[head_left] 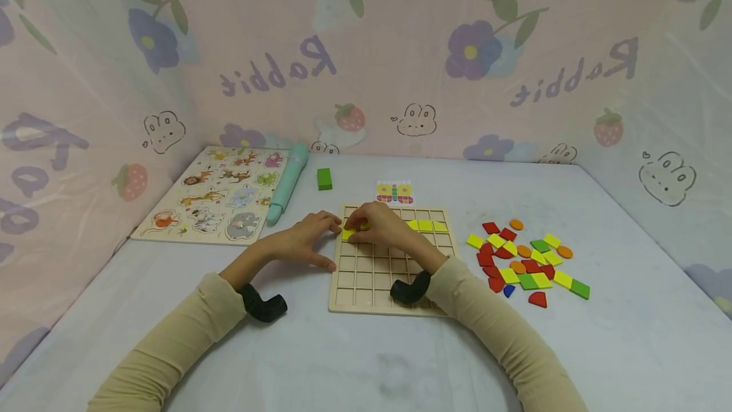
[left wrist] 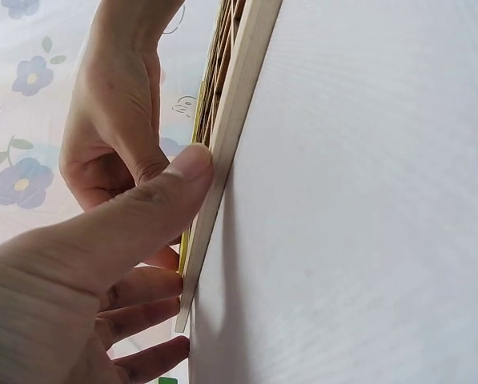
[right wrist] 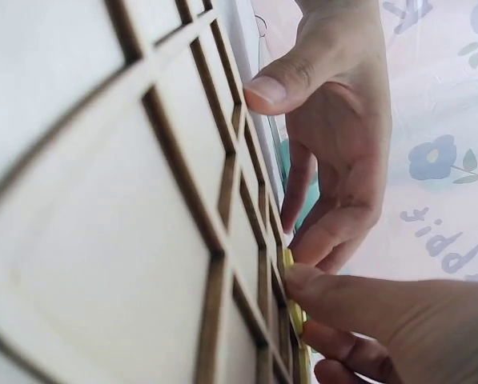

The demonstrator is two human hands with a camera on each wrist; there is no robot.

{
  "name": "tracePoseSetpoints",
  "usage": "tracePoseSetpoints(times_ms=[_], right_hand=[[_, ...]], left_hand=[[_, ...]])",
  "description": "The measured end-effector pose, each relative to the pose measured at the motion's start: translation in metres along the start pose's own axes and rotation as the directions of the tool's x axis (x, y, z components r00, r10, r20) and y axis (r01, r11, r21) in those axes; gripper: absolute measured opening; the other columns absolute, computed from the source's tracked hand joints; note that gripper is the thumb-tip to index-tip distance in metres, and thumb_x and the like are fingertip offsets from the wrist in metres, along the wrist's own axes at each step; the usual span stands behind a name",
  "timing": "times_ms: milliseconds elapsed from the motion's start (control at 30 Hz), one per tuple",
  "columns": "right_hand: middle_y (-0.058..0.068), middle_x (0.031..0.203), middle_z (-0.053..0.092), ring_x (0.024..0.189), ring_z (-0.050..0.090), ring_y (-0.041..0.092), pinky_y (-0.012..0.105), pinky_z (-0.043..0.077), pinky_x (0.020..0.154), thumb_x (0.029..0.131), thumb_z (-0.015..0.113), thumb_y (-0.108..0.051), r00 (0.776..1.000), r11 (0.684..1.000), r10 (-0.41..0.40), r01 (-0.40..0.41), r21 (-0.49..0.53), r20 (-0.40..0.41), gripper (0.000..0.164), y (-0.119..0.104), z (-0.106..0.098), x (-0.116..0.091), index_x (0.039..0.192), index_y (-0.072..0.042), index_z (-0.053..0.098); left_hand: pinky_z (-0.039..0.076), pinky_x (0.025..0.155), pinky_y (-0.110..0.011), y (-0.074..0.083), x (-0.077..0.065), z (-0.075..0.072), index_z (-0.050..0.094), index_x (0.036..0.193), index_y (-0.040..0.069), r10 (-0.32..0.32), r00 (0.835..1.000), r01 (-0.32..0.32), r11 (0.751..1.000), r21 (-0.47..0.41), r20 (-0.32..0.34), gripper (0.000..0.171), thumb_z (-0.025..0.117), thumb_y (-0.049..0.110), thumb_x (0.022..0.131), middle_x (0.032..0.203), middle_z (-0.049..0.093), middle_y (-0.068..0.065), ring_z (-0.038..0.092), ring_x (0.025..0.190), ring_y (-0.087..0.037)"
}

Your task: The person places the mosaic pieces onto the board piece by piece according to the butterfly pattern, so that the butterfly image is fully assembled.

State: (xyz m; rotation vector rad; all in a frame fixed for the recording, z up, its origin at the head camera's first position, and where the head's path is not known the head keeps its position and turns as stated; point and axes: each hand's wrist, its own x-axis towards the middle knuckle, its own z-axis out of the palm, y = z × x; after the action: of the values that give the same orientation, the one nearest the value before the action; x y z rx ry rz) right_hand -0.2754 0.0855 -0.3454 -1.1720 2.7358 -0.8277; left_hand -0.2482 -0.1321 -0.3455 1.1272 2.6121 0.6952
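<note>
A wooden grid board (head_left: 370, 309) lies flat before me, with yellow tiles (head_left: 425, 226) in a row near its far side. Over its far left corner, my right hand (head_left: 382, 224) pinches a yellow tile (head_left: 346, 234) between thumb and fingers, low against the grid. My left hand (head_left: 298, 241) is at the board's left edge, thumb and fingers spread apart. In the left wrist view its thumb (left wrist: 192, 162) touches the board's side edge. The right thumb (right wrist: 307, 280) lies against the yellow tile in the right wrist view; part of that tile is hidden.
Loose red, yellow, green, orange and blue pieces (head_left: 528, 281) lie scattered right of the board. A butterfly pattern card (head_left: 394, 192) sits behind it. Farther left are a green block (head_left: 324, 178), a teal stick-shaped object (head_left: 288, 183) and an animal puzzle board (head_left: 191, 231).
</note>
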Motion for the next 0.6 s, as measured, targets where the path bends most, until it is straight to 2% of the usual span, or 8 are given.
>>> tracePoseSetpoints(times_ms=[167,333,433,600], right_hand=[[0.004,0.095,0.068,0.085,0.059,0.017,0.028,0.048,0.076,0.081,0.073,-0.015,1.0,1.0,-0.011,0.011,-0.002,-0.017,0.022,-0.003,-0.006,-0.004,0.1,-0.004,0.07],[0.009,0.097,0.066,0.083,0.059,0.018,0.03,0.05,0.072,0.082,0.071,-0.012,0.994,0.999,-0.036,0.039,0.022,-0.098,0.023,0.003,-0.032,-0.024,0.103,-0.004,0.067],[0.008,0.091,0.064,0.077,0.057,0.015,0.027,0.049,0.065,0.082,0.071,-0.012,0.992,0.999,-0.027,0.03,0.022,-0.124,0.021,0.013,-0.054,-0.045,0.102,-0.005,0.067],[0.005,0.092,0.065,0.076,0.053,0.014,0.026,0.048,0.065,0.082,0.072,-0.013,0.982,0.996,0.062,-0.072,-0.051,-0.18,0.021,0.042,-0.091,-0.102,0.101,-0.006,0.068]], left_hand=[[0.029,0.103,-0.051,-0.001,0.0,0.001,0.048,0.122,0.004,0.006,1.0,-0.006,1.0,-0.004,-0.006,0.065,0.077,0.038,0.075,0.138,0.037,-0.014,0.034,0.125,-0.034],[0.029,0.104,-0.049,-0.002,0.002,0.002,0.048,0.121,0.005,0.003,1.0,-0.003,1.0,0.009,-0.003,0.065,0.077,0.039,0.074,0.139,0.037,-0.013,0.034,0.126,-0.032],[0.029,0.105,-0.048,-0.003,0.003,0.003,0.048,0.122,0.006,-0.004,1.0,0.004,1.0,0.019,0.0,0.065,0.077,0.038,0.074,0.139,0.037,-0.013,0.034,0.127,-0.031],[0.028,0.105,-0.048,-0.003,0.002,0.003,0.047,0.123,0.005,0.001,1.0,-0.001,0.999,0.037,-0.001,0.065,0.076,0.04,0.075,0.139,0.037,-0.013,0.033,0.126,-0.032]])
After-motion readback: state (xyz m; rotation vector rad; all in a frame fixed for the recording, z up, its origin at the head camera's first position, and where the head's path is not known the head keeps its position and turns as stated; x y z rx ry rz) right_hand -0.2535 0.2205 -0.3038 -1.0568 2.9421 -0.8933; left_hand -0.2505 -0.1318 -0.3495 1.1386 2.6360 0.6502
